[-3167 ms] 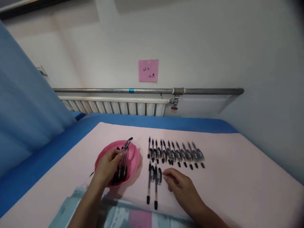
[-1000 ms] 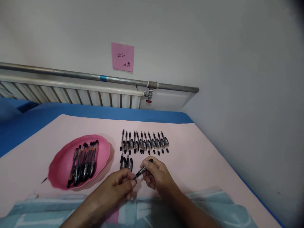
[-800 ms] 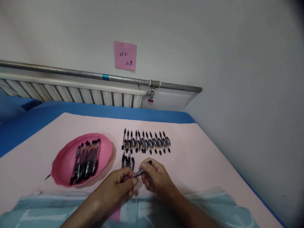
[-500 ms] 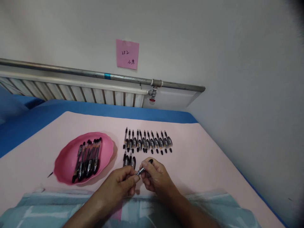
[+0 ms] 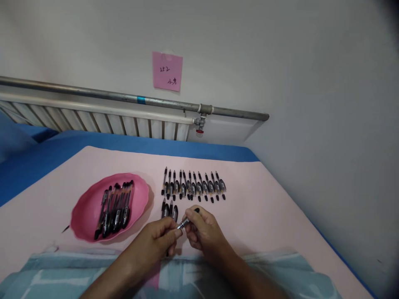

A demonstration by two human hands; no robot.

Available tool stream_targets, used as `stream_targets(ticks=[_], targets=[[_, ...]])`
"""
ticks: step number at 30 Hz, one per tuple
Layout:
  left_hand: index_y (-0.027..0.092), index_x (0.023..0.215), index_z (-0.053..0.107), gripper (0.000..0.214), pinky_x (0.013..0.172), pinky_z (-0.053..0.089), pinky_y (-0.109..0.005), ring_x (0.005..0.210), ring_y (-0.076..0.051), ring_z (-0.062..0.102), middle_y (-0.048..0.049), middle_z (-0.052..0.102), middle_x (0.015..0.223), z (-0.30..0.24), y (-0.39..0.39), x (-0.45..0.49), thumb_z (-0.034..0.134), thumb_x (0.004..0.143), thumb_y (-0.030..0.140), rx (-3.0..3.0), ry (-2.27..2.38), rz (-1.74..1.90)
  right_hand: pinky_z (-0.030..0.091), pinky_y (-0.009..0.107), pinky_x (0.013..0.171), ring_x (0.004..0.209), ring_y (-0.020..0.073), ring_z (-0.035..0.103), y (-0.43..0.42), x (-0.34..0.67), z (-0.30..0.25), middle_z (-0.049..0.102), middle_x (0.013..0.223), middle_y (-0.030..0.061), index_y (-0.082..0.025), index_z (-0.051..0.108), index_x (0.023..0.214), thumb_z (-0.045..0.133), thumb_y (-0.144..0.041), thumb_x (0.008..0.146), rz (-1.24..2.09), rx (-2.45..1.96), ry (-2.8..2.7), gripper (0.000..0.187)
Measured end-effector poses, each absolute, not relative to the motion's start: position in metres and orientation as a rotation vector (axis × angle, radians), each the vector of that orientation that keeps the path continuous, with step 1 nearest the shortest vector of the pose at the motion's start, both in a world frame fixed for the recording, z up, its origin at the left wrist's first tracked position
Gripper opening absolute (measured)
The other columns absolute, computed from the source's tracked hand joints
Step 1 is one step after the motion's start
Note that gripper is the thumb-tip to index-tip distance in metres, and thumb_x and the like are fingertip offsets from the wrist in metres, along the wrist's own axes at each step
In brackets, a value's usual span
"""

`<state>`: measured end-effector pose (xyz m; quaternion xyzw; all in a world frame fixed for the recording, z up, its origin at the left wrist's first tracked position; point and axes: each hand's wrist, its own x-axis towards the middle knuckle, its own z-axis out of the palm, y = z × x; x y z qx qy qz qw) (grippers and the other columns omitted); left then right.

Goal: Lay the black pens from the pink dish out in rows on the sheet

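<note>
Between my hands, near the front of the table, is a pen [image 5: 183, 224] with a clear barrel and a black-ended cap. My left hand [image 5: 160, 236] pinches the barrel end, and my right hand [image 5: 204, 228] is closed around the capped end. Whether the cap sits fully on the barrel is hidden by my fingers. Just beyond my left hand lie a few pens and caps [image 5: 170, 209], partly covered by it. Farther back, a row of uncapped pens [image 5: 193, 185] lies side by side, tips pointing away, each with a loose black cap beside it.
To the left stands a pink scalloped bowl [image 5: 77, 211] holding several capped pens [image 5: 115, 209]. The pink table cover [image 5: 264, 216] lies over a blue surface [image 5: 149, 145]. A radiator [image 5: 124, 126] and a metal pipe [image 5: 102, 93] run along the wall, with a pink note [image 5: 167, 71] above.
Both hands have shifted very slightly to the left with the pen. The bowl and the row of pens stay where they were.
</note>
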<state>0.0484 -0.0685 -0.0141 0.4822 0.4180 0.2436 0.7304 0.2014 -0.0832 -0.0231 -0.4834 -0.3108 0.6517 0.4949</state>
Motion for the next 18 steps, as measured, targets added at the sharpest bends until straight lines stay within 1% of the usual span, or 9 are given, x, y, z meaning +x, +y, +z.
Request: stream_targets(ticks=[3,7,12,14,15,16,18], targets=[[0.017,0.066,0.054,0.027,0.055,0.033,-0.023,0.051,-0.009,0.041,0.0051,0.048,0.051,-0.009,-0.069,0.048,0.060,0.077,0.041,1.157,0.936,0.527,0.015,0.014,0.032,0.032,0.0008,0.027,-0.083,0.203,-0.021,0.046,0.046,-0.0074,-0.017,0.048,0.067,0.060,-0.046,0.075,1.560,-1.182,-0.755,0.033],[0.018,0.062,0.051,0.028,0.050,0.027,-0.023,0.048,-0.009,0.036,0.0057,0.045,0.051,-0.005,-0.069,0.050,0.055,0.080,0.039,1.263,0.989,0.498,0.015,0.014,0.032,0.033,0.0006,0.028,-0.084,0.199,-0.021,0.046,0.048,-0.0076,-0.018,0.046,0.066,0.061,-0.046,0.074,1.540,-1.195,-0.724,0.033],[0.018,0.058,0.048,0.030,0.048,0.025,-0.023,0.047,-0.009,0.035,0.0062,0.043,0.049,-0.004,-0.069,0.050,0.058,0.076,0.041,1.266,1.037,0.495,0.014,0.014,0.032,0.032,0.0002,0.026,-0.075,0.208,-0.024,0.045,0.049,-0.0085,-0.018,0.044,0.066,0.064,-0.046,0.071,1.598,-1.205,-0.651,0.034],[0.018,0.058,0.048,0.032,0.047,0.025,-0.021,0.046,-0.008,0.036,0.0070,0.041,0.048,-0.003,-0.069,0.044,0.062,0.073,0.043,1.175,1.003,0.505,0.013,0.013,0.031,0.032,0.0003,0.025,-0.068,0.226,-0.021,0.043,0.048,-0.0093,-0.019,0.043,0.068,0.067,-0.045,0.068,1.515,-1.221,-0.544,0.035],[0.018,0.059,0.049,0.033,0.045,0.024,-0.020,0.044,-0.007,0.035,0.0077,0.041,0.047,-0.003,-0.068,0.040,0.063,0.071,0.044,1.118,0.995,0.499,0.012,0.013,0.031,0.032,0.0001,0.024,-0.064,0.236,-0.019,0.040,0.047,-0.0103,-0.019,0.042,0.067,0.069,-0.045,0.065,1.394,-1.222,-0.449,0.037],[0.018,0.062,0.050,0.033,0.042,0.021,-0.019,0.041,-0.006,0.032,0.0086,0.040,0.047,-0.002,-0.066,0.036,0.064,0.071,0.046,1.058,0.999,0.491,0.012,0.013,0.031,0.033,0.0000,0.023,-0.062,0.244,-0.016,0.038,0.047,-0.0112,-0.020,0.040,0.066,0.071,-0.044,0.063,1.294,-1.190,-0.387,0.040],[0.018,0.069,0.053,0.032,0.036,0.014,-0.018,0.034,-0.003,0.023,0.0101,0.040,0.045,-0.001,-0.063,0.032,0.062,0.072,0.049,0.963,1.025,0.479,0.014,0.013,0.030,0.033,0.0004,0.023,-0.060,0.253,-0.011,0.038,0.047,-0.0113,-0.020,0.039,0.066,0.070,-0.045,0.063,1.191,-1.136,-0.396,0.040]])
